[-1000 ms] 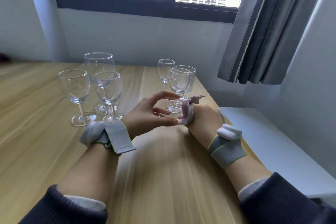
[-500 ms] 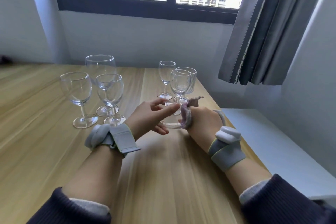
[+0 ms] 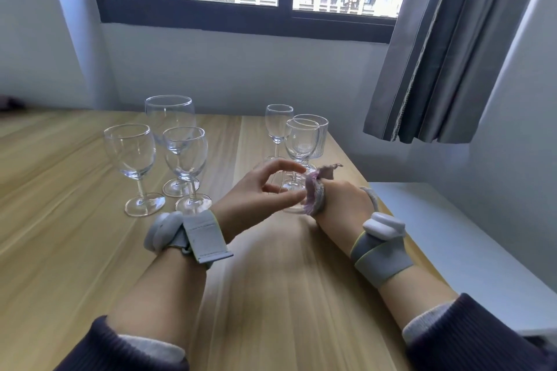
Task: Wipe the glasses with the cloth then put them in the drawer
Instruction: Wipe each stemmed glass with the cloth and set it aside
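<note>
My left hand [image 3: 256, 194] curls its thumb and fingers round a small clear glass [image 3: 290, 209] held just above the wooden table [image 3: 271, 295]. My right hand [image 3: 343, 205] grips a pinkish cloth [image 3: 315, 196] bunched against the glass's right end, a corner of it sticking up. Behind my left hand stand three stemmed wine glasses [image 3: 129, 153], [image 3: 170, 120], [image 3: 185, 153]. Behind the held glass stand two more stemmed glasses [image 3: 278, 123], [image 3: 301, 141] and a ribbed tumbler [image 3: 319, 132]. No drawer shows.
A white cabinet top [image 3: 452, 238] runs along the table's right edge, lower than the table. A grey curtain [image 3: 452, 54] hangs at the right of a dark-framed window [image 3: 250, 21]. Bare wood lies in front of my forearms.
My left fingers have shifted around the held glass, the index finger lifting and curling over it again. The cloth hand stays in place. The standing glasses have not moved.
</note>
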Demonstrator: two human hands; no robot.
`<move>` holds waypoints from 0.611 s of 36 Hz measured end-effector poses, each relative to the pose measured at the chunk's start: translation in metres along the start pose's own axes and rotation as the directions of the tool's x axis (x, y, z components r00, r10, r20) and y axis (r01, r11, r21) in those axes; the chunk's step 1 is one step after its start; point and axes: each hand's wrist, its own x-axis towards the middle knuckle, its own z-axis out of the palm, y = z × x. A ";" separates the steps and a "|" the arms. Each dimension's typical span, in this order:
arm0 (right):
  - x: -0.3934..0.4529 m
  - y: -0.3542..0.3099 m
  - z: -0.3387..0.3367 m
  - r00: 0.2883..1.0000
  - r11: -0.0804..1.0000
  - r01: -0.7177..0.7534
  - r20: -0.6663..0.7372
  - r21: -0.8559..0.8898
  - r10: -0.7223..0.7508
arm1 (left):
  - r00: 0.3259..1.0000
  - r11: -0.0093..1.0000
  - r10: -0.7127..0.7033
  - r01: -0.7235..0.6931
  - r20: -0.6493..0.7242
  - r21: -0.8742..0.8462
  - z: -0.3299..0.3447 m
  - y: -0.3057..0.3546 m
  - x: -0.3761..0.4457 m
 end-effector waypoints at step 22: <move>0.003 0.005 0.007 0.999 0.999 0.012 0.037 0.032 -0.013 | 0.987 0.988 -0.148 0.150 -0.058 0.040 0.000 -0.005 0.008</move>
